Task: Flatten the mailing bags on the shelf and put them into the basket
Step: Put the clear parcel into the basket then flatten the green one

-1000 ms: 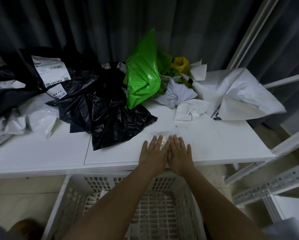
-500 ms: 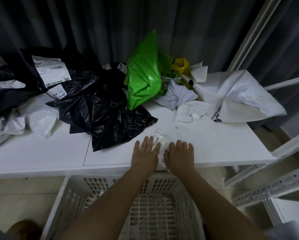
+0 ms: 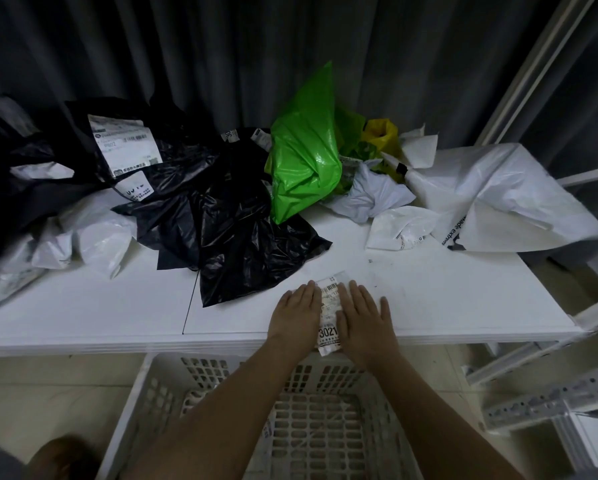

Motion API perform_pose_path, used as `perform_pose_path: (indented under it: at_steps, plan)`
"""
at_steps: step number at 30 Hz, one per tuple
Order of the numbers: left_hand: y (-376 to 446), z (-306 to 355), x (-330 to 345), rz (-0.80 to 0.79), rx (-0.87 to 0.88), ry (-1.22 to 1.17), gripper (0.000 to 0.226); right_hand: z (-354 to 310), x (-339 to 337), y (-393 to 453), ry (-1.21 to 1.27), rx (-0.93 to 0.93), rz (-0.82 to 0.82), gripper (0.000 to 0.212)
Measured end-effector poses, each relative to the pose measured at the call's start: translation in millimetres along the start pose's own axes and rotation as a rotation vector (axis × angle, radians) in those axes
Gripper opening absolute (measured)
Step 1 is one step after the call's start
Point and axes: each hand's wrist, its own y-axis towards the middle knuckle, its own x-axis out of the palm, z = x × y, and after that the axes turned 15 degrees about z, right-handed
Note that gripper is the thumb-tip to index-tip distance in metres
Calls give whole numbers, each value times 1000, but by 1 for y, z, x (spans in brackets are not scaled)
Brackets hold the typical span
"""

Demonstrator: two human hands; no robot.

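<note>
1. A small mailing bag (image 3: 329, 315) lies near the lower centre of the frame, on the front part of the white shelf (image 3: 446, 299). It is clear or whitish, with a barcode label near its far end and the printed digits "3021" near its near end.
2. The left hand (image 3: 296, 315) and the right hand (image 3: 361, 322) lie flat on the bag, palms down and fingers straight, one on each side. They press on it and do not pinch it.
3. The near end of the bag hangs a little over the front edge of the shelf, above the white plastic basket (image 3: 159, 393) in the lower part of the frame.
4. To the right of the hands the shelf surface is bare up to its right corner. To the left there is also a bare strip along the front edge.
5. Behind the hands lie crumpled bags: a black bag (image 3: 235, 237) at centre left, a green bag (image 3: 304, 154) at upper centre, and a big white bag (image 3: 498, 195) at right.
6. A dark curtain (image 3: 186, 46) fills the top of the frame, and white metal frame parts (image 3: 533, 407) stand at the right.
</note>
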Motion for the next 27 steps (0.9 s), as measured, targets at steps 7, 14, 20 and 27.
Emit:
perform_pose_path:
  at_steps: [7,14,20,27]
  plan:
    - [0,6,1,-26,-83,-95,60,-9,-2,0,-97,73,-48,84]
    - [-4,8,4,-39,-56,5,57,-8,-8,-19,83,274,54,80]
    - [-5,10,1,-48,-76,26,57,-25,-28,-48,554,836,407,43]
    - [-42,10,-11,108,-142,-109,47,-52,-34,-53,996,1036,125,32]
